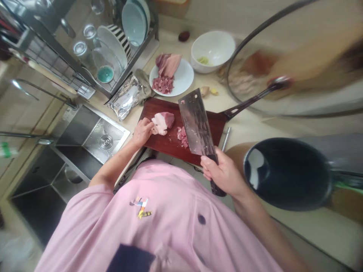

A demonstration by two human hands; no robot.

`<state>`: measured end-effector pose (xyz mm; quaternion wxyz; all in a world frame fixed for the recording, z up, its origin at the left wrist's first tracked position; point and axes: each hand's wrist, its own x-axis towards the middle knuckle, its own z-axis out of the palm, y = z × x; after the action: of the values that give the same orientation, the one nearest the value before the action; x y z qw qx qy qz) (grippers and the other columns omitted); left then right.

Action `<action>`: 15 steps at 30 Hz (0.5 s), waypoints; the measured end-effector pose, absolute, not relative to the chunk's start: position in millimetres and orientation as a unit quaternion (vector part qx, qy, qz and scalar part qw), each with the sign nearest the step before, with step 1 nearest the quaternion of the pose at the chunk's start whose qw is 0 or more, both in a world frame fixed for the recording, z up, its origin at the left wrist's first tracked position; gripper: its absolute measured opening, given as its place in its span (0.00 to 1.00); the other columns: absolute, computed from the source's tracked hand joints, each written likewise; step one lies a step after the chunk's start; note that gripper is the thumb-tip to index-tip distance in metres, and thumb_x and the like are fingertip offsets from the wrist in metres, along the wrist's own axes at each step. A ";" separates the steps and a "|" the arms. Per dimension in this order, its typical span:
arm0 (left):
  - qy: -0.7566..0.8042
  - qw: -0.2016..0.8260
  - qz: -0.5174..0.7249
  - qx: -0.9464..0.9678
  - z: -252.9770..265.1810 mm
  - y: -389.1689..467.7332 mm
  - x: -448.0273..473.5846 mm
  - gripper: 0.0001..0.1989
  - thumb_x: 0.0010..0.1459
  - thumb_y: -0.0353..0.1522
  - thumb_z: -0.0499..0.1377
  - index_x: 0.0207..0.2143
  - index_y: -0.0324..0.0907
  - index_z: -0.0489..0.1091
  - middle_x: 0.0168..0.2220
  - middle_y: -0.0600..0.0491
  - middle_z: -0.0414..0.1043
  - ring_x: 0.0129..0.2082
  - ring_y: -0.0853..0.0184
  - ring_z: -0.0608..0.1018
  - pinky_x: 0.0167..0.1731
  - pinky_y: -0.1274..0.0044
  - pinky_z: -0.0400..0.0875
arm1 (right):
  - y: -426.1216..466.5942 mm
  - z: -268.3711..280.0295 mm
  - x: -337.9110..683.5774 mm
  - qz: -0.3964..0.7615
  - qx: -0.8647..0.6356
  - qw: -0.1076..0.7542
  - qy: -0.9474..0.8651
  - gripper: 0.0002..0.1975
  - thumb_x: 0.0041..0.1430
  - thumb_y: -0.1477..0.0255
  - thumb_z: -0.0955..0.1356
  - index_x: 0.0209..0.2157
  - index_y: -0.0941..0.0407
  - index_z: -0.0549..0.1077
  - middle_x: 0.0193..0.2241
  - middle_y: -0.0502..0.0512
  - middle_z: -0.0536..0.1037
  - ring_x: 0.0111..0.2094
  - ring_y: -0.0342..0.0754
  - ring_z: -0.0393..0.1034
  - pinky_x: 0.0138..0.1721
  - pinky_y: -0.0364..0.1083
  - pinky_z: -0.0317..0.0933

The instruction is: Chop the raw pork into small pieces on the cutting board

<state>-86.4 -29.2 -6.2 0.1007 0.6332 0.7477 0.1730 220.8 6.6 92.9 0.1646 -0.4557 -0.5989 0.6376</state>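
My right hand (222, 170) grips the black handle of a cleaver (195, 121). Its broad, smeared blade is held over the right half of a dark red cutting board (147, 109). Beside the blade lies a small heap of chopped meat (183, 136), partly covered by it. My left hand (143, 131) is at the board's left edge, fingers closed on the pale fatty end of a piece of meat (164, 121). Behind the board, a white plate (184, 81) carries a larger slab of meat (170, 65) and diced meat (163, 84).
A white bowl (214, 49) with something pale green stands behind, near bits of ginger (204, 91). A dark pan (286, 173) and a large glass lid (244, 37) are right. Left are a steel sink (93, 132), a dish rack (121, 81) and a foil packet (124, 96).
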 end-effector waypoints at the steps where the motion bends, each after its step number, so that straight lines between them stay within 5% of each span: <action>1: 0.751 0.110 0.208 0.616 -6.6 -28.9 -88.3 0.09 0.53 0.25 0.54 0.33 0.42 0.73 0.40 0.49 0.68 0.39 0.64 0.71 0.41 0.74 0.67 | 6.3 92.1 221.7 0.640 -0.456 0.165 -0.597 0.14 0.58 0.59 0.66 0.37 0.54 0.63 0.18 0.42 0.63 0.14 0.38 0.57 0.14 0.40 0.57; 8: 0.746 0.348 0.490 0.286 13.5 -24.2 -98.2 0.07 0.43 0.30 0.59 0.29 0.40 0.67 0.20 0.59 0.65 0.16 0.76 0.64 0.17 0.84 0.58 | 7.6 86.2 225.4 0.650 -0.463 0.170 -0.578 0.12 0.59 0.60 0.65 0.35 0.53 0.61 0.18 0.41 0.62 0.14 0.37 0.57 0.15 0.40 0.57; 15: 0.636 0.493 0.555 0.212 58.4 28.4 -95.2 0.11 0.39 0.28 0.62 0.28 0.40 0.64 0.20 0.61 0.66 0.14 0.81 0.60 0.12 0.87 0.48 | 7.2 82.3 226.4 0.658 -0.482 0.174 -0.552 0.12 0.61 0.59 0.64 0.35 0.53 0.60 0.18 0.41 0.61 0.14 0.37 0.56 0.14 0.39 0.56</action>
<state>-95.2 28.4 58.4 0.4926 0.2120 0.6356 0.5554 226.4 7.2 82.3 0.1738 -0.4822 -0.5521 0.6577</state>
